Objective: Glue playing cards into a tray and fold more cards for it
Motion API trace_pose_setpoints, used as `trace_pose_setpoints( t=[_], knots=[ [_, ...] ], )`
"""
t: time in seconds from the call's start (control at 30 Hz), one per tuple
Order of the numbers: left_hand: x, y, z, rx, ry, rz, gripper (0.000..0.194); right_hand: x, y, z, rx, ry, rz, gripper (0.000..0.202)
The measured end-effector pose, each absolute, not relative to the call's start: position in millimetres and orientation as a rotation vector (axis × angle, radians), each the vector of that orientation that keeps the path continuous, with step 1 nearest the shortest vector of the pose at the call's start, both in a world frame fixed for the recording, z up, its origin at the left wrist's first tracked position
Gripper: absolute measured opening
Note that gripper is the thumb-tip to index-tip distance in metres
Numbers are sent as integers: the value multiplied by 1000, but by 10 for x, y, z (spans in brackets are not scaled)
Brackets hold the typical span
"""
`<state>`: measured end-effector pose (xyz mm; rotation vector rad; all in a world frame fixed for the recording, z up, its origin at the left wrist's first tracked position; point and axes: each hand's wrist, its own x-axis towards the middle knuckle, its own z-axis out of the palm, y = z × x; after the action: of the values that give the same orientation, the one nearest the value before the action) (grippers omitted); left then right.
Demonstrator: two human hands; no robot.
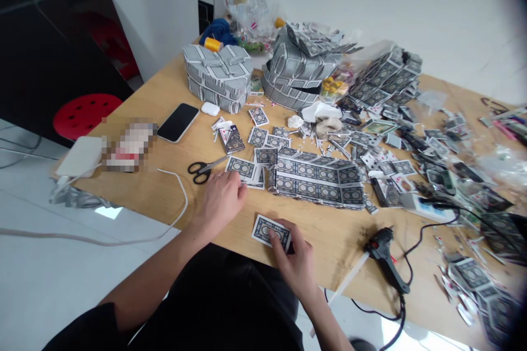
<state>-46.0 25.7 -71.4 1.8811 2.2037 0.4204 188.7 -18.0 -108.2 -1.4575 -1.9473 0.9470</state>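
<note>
My right hand (294, 252) holds a playing card (264, 230) low over the table's front edge, thumb on its patterned back and fingers beneath. My left hand (224, 197) rests on the table with its fingers curled; whatever is under them is hidden. Just beyond it lie loose playing cards (242, 166) and black-handled scissors (200, 171), partly behind the hand. Right of these sits a long panel of joined cards (310, 181) with raised edges. A black hot glue gun (385, 258) lies to the right of my right hand, a white glue stick protruding from it.
Card-covered boxes (218, 77) and stacked card pieces (387, 74) stand along the back. A phone (178, 122), a white earbud case (210, 108) and a cable (184, 192) are at left. Scraps and cards crowd the right, beside a white power strip (428, 207).
</note>
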Motion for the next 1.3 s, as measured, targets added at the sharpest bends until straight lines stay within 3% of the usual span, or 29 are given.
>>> trace_pose_setpoints(
  t=[0.37,0.57,0.83,1.3],
  knots=[
    [-475,-9,-706,1607,1781,1072,26,1894,-185,-1110,-1433,-1917,955,26],
    [-313,-227,-853,1378,1396,1018,21,1904,-174,-1129,-1410,-1903,950,26],
    [-300,-303,-1042,1456,1344,950,17,1911,-163,-1140,-1369,-1932,986,23],
    [-318,-328,-911,1542,1225,708,12,2021,-70,-1049,-1235,-1667,1171,30]
  ],
)
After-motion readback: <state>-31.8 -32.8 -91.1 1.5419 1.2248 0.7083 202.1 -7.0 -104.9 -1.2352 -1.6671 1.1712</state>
